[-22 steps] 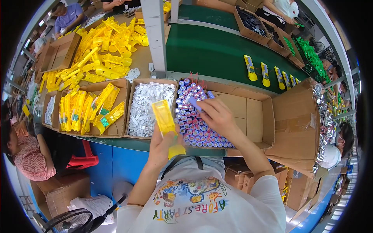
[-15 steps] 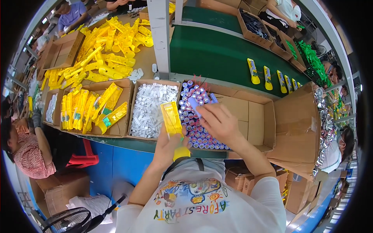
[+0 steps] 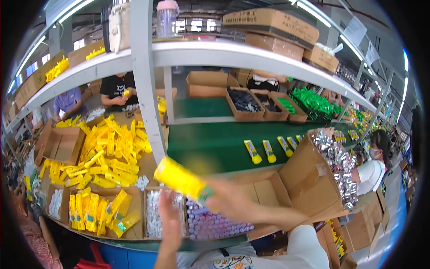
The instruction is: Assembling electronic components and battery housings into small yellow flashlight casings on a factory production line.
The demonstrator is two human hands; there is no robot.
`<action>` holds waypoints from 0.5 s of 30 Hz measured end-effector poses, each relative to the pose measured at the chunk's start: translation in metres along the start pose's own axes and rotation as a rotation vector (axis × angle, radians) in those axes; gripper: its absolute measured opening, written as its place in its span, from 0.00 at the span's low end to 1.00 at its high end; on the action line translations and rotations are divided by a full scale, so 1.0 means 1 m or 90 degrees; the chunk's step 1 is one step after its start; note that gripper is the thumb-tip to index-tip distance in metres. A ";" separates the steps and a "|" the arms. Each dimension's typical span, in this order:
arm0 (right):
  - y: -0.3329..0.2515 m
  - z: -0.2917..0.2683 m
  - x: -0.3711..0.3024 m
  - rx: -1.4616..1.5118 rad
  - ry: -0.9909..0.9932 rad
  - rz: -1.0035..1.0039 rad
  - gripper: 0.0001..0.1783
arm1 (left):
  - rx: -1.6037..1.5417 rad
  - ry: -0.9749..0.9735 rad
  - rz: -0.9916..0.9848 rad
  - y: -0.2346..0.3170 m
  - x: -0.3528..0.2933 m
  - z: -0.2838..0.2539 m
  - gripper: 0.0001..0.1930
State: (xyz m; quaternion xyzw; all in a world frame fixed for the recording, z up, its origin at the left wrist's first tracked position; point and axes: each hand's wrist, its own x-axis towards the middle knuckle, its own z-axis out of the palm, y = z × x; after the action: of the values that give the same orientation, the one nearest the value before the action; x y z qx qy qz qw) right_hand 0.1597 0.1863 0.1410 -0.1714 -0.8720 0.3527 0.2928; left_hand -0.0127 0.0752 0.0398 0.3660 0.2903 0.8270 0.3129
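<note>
My right hand [image 3: 230, 197], smeared by motion, is closed around a yellow plastic casing [image 3: 179, 177] with a green part near the fingers. Raised and tilted, the casing hangs over the inner edge of the bins. My left hand [image 3: 169, 217] is just below it, apart from it, fingers stretched upward and nothing seen in them. Under my hands are a box of small white plastic parts [image 3: 154, 215] and a box of purple cylindrical cells [image 3: 215, 222]. Whether a cell lies inside the held casing cannot be made out.
At left, a carton holds yellow casings [image 3: 92, 210] below a large yellow pile [image 3: 112, 148]. Finished-looking yellow pieces [image 3: 268, 151] lie on the green belt [image 3: 201, 141]. A grey post [image 3: 148, 80] stands ahead; a tall carton with silvery parts [image 3: 333, 166] is at right. Co-workers sit beyond.
The view has tilted up. The yellow casing has passed from my left hand to my right and been raised. The purple cell my right hand held no longer shows there.
</note>
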 end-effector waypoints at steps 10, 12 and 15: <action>-0.040 -0.260 0.250 -0.867 0.360 0.133 0.21 | 1.312 -0.133 -0.011 0.085 -0.008 -0.196 0.17; -0.027 -0.259 0.254 -1.114 0.334 0.140 0.15 | 1.306 -0.119 0.117 0.067 -0.008 -0.218 0.13; -0.058 -0.212 0.209 -0.920 0.596 -0.466 0.12 | 1.369 -0.080 -0.019 0.076 0.010 -0.199 0.09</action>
State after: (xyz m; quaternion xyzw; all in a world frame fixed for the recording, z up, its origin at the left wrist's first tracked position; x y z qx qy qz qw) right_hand 0.1278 0.3611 0.3870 -0.1514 -0.6727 -0.4939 0.5297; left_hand -0.1983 -0.0154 -0.0143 0.4875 0.8529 0.1138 -0.1482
